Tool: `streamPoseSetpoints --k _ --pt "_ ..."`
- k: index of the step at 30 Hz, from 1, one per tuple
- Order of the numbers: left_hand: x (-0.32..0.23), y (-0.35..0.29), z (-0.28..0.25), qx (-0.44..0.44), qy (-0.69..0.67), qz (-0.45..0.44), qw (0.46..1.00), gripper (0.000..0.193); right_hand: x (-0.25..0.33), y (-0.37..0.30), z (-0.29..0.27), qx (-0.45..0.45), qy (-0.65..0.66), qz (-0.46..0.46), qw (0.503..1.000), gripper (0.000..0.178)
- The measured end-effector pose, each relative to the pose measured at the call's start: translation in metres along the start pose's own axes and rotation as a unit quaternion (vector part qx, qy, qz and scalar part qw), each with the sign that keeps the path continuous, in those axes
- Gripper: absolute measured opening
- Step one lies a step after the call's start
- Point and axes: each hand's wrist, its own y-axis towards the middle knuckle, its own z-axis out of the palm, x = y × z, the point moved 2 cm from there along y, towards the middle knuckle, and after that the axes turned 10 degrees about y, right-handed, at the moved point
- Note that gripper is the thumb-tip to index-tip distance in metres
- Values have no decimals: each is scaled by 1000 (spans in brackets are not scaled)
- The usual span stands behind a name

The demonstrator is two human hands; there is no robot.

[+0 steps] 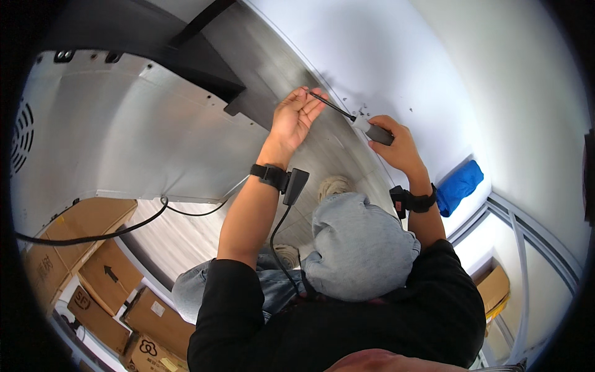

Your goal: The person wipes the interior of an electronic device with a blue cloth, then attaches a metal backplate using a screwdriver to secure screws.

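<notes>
We are listing 1 screwdriver, its grey handle sitting in the right hand, its dark shaft slanting toward the upper left above the plank floor and the edge of a white surface. The right hand is grasping the handle with its fingers wrapping round it. The left hand is meeting the shaft's tip with thumb and forefinger, its other fingers extending loosely; we cannot tell whether it is pinching the tip or a small piece there. We are noting several small dark pieces lying on the white surface, near the screwdriver's collar, with 1 more sitting apart to the right. Further items: 1 blue bundle resting beyond the right wrist; 2 black wrist straps, 1 circling the left wrist, 1 the right; 1 large grey metal panel standing at left; 1 black cable curving below it; several cardboard boxes lying at lower left.
</notes>
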Motion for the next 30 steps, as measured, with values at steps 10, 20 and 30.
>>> streamPoseSetpoints --k 10,20,30 --pt "-73 -64 14 -18 78 191 978 19 89 24 3 51 -38 -92 994 39" --pt "-202 -237 41 52 78 454 886 17 294 5 31 97 19 -225 969 45" --pt "-313 -381 -41 36 44 453 890 21 426 -90 166 8 56 -395 917 41"
